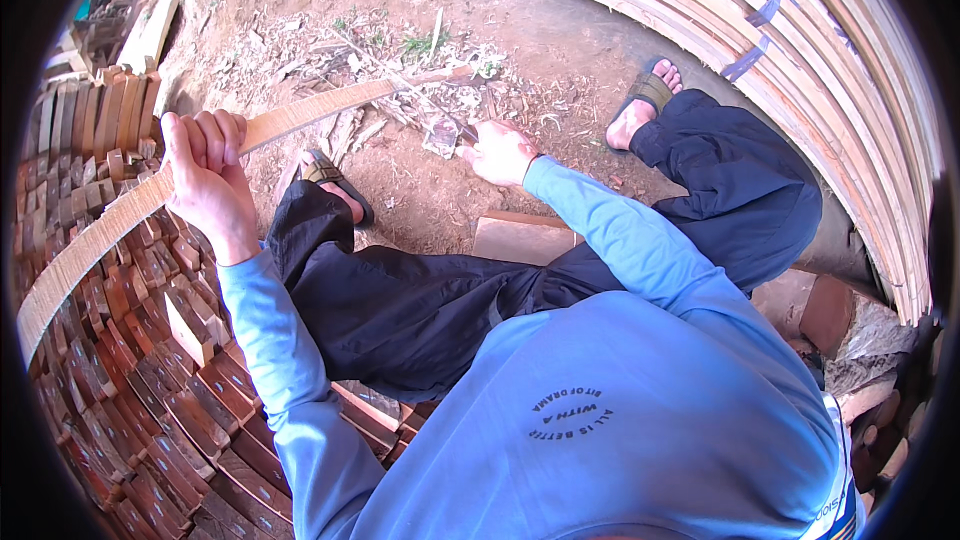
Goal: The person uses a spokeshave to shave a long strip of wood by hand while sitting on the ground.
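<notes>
My left hand (210, 175) is closed around a long, flat, pale wooden strip (320, 105). The strip runs from the far left edge of the view, through my fist, to the wood shavings ahead. My right hand (500, 152) grips what looks like a long knife (425, 100). Its thin blade points forward and to the left, passing across the strip near the strip's far end. Whether blade and strip touch, I cannot tell. Most of the handle is hidden in my fingers.
Wood shavings (300, 60) litter the dirt floor between my sandalled feet. A wooden block (525, 238) lies close to my legs. Stacked short wood pieces (150, 370) fill the left side. Long planks (800, 60), bound with grey ties, curve along the right.
</notes>
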